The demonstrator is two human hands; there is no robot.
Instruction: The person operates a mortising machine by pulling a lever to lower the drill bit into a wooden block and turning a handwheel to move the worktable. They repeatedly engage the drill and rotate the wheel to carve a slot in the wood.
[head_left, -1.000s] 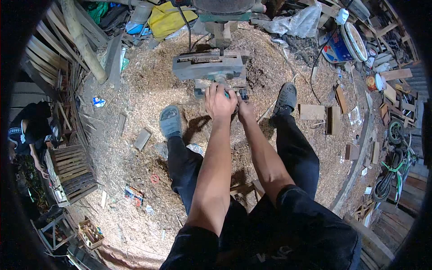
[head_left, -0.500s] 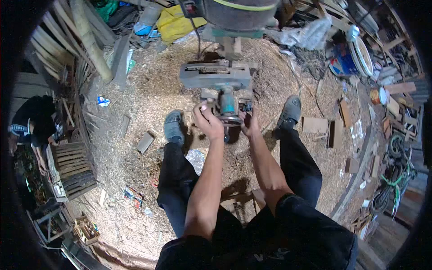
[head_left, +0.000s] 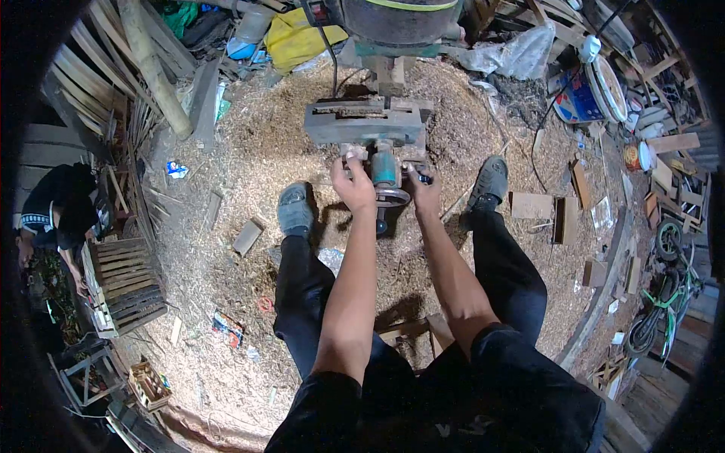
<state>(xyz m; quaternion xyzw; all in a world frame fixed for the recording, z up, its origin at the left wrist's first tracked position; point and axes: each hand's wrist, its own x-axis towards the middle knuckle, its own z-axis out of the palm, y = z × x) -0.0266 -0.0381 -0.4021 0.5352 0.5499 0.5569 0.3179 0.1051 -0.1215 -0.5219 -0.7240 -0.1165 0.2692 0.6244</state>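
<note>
In front of me stands a machine with a grey metal block [head_left: 365,125], slotted along its top. A green cylinder [head_left: 384,166] sticks out of it towards me, ending in a metal handwheel [head_left: 392,198] with a dark handle knob [head_left: 381,226]. To the left of the cylinder is my left hand [head_left: 353,185], its fingers curled up against the block's lower edge; what they grip is hidden. Opposite, my right hand [head_left: 425,192] has its fingers bent around a small dark part at the cylinder's right side, too small to name.
Wood shavings cover the ground [head_left: 226,287]. A large dark drum-shaped housing [head_left: 400,26] stands behind the block. Wood offcuts [head_left: 531,205] lie to the right, a wooden pole [head_left: 155,72] leans at left. Another person [head_left: 60,200] bends over a slatted crate [head_left: 127,283]. A motorbike [head_left: 657,309] stands far right.
Both hands have moved up from beside the handwheel to the sides of the green cylinder, nearer the block. The handwheel shows more fully now. The other person's arm has shifted slightly.
</note>
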